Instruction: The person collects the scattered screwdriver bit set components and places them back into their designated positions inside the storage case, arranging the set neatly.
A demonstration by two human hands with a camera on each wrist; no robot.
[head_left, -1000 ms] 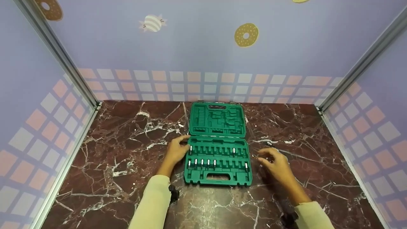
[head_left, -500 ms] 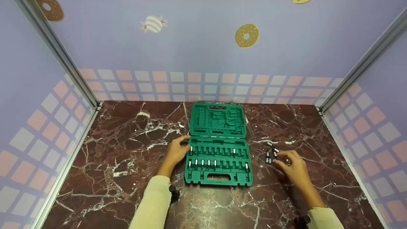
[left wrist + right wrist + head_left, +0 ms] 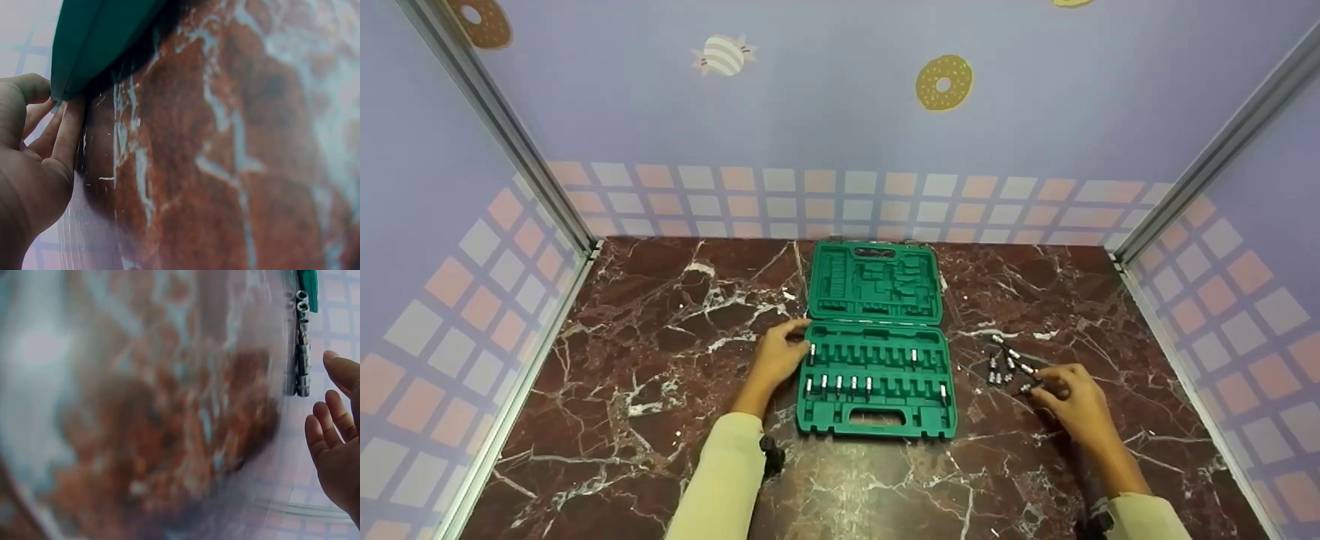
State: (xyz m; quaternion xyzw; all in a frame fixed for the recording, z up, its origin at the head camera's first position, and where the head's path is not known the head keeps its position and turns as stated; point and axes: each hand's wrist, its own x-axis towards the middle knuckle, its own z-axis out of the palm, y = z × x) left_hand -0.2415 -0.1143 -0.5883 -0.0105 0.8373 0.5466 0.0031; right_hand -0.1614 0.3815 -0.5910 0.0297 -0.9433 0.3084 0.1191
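A green socket case lies open flat on the table, its lid folded back. Several silver sockets stand in its slots. My left hand grips the case's left edge, the thumb on top. In the left wrist view the case's corner sits between thumb and fingers of the left hand. To the right of the case, my right hand is at a cluster of loose sockets. The right wrist view shows that hand with parted fingers beside the sockets, nothing between them.
The case stands on a dark red marbled table. A purple patterned wall closes the back, with side walls and grey metal corner posts left and right. The lid reaches nearly to the back wall.
My right hand has moved right, from beside the case to the far side of the loose sockets, uncovering them. The sockets look more spread out. The left hand has stayed on the case.
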